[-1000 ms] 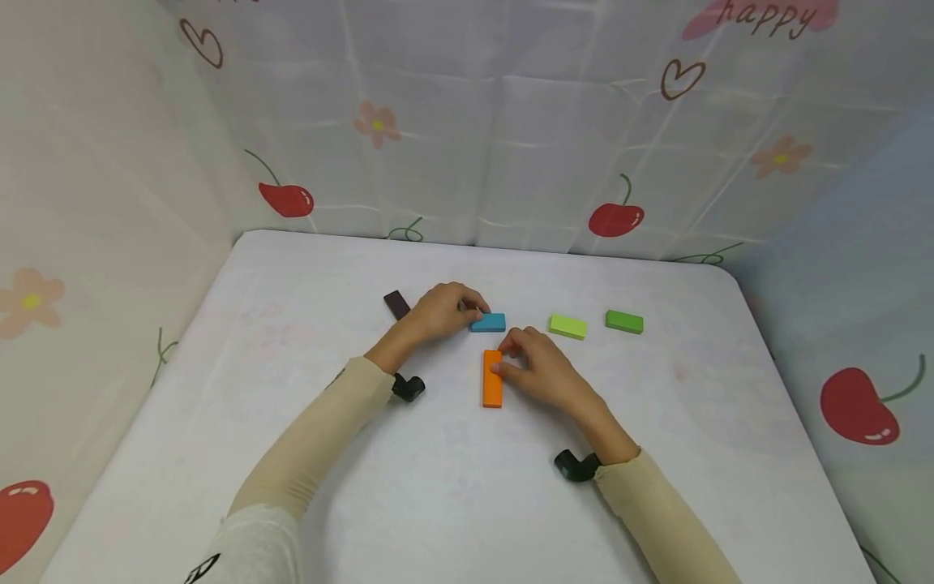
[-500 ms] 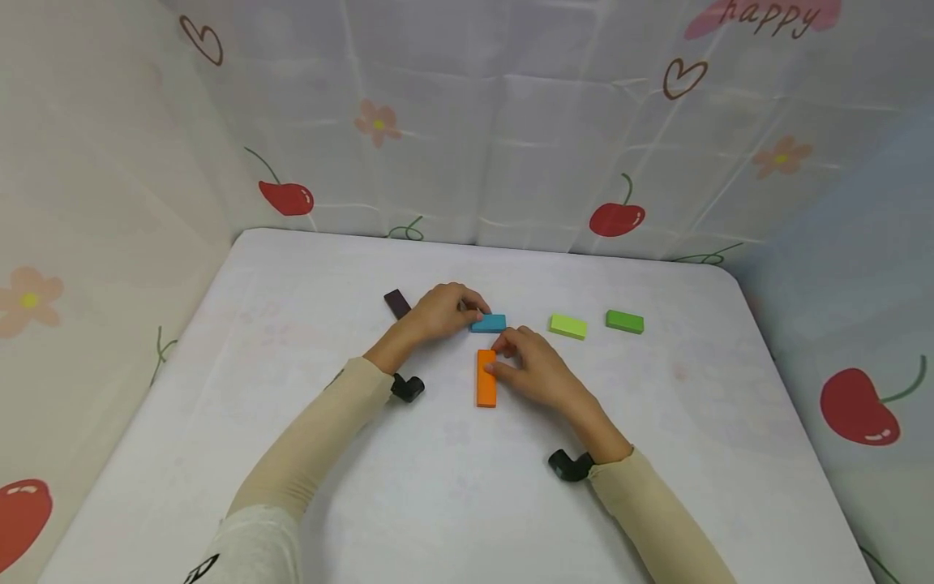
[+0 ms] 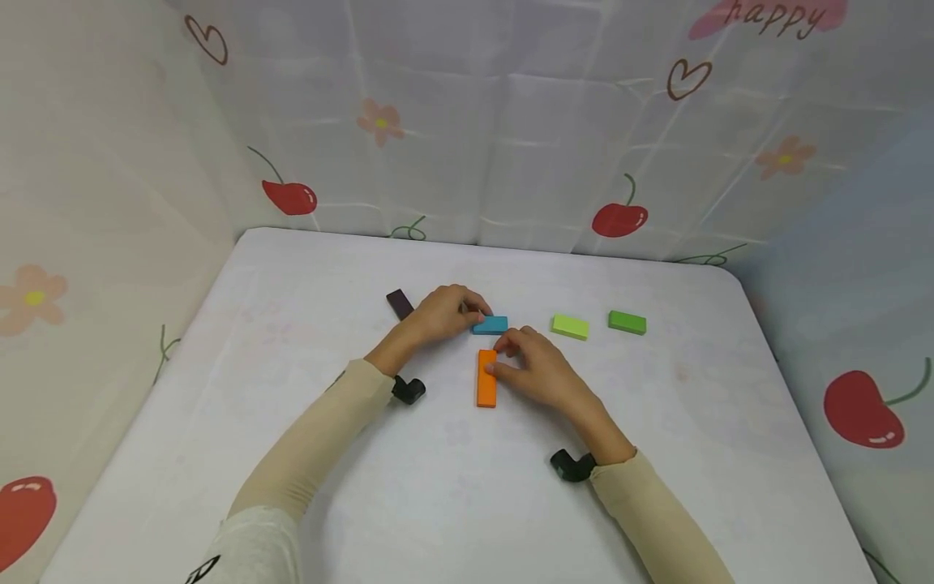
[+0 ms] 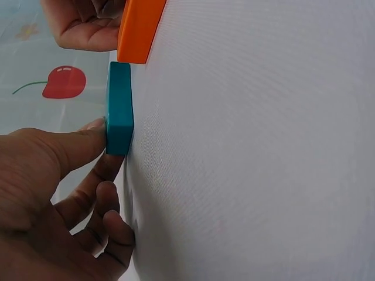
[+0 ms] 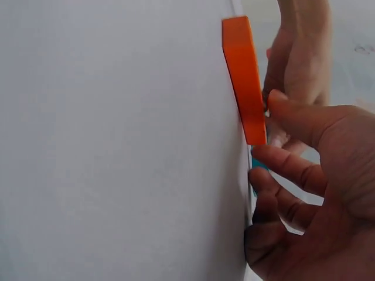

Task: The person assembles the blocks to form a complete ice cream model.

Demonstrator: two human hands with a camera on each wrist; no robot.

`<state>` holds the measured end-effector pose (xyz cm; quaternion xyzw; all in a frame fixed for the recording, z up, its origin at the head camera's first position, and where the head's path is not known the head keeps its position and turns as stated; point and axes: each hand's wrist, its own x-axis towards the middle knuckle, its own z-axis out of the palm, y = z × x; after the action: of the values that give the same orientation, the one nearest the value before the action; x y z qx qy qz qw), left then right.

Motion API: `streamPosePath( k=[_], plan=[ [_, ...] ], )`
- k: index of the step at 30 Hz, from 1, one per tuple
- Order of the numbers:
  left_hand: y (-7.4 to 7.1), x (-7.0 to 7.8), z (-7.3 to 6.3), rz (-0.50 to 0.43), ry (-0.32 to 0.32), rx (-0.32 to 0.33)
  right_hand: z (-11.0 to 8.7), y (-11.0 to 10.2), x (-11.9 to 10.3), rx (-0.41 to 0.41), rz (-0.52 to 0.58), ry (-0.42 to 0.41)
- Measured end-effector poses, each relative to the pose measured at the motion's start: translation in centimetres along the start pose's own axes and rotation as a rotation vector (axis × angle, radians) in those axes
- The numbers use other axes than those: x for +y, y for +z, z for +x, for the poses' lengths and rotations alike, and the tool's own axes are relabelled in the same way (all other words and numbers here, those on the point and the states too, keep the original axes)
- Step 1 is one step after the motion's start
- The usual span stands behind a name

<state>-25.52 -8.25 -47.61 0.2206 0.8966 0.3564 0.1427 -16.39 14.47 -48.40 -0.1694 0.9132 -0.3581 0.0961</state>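
Note:
Near the middle of the table, my left hand (image 3: 447, 313) pinches the left end of a blue block (image 3: 490, 325) lying flat. In the left wrist view the thumb (image 4: 88, 146) lies along the side of this block, and a finger reaches behind its end. Closer to me, an orange block (image 3: 486, 380) points lengthwise toward my body. My right hand (image 3: 538, 369) holds it from the right, thumb at its long side and a finger at its far end. The right wrist view shows the orange block (image 5: 245, 82) beside the thumb (image 5: 299, 117). A small gap separates the two blocks.
A dark brown block (image 3: 399, 304) lies beyond my left wrist, partly hidden by that hand. To the right are a lime block (image 3: 570, 327) and a green block (image 3: 627, 322). A patterned curtain (image 3: 467, 146) stands behind the white table (image 3: 438, 503).
My right hand and the orange block shifted slightly left in the first half second, then stayed almost still. My left hand and the blue block have hardly moved.

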Motion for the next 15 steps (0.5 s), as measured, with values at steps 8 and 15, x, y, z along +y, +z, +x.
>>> streamPosePath(
  k=[8, 15],
  plan=[
    [0.1, -0.2, 0.2, -0.027, 0.008, 0.016, 1.7, -1.6, 1.3, 0.06, 0.09, 0.061],
    [0.0, -0.8, 0.4, -0.036, 0.008, 0.008, 4.0, -1.7, 1.7, 0.079, 0.03, 0.076]
  ],
)
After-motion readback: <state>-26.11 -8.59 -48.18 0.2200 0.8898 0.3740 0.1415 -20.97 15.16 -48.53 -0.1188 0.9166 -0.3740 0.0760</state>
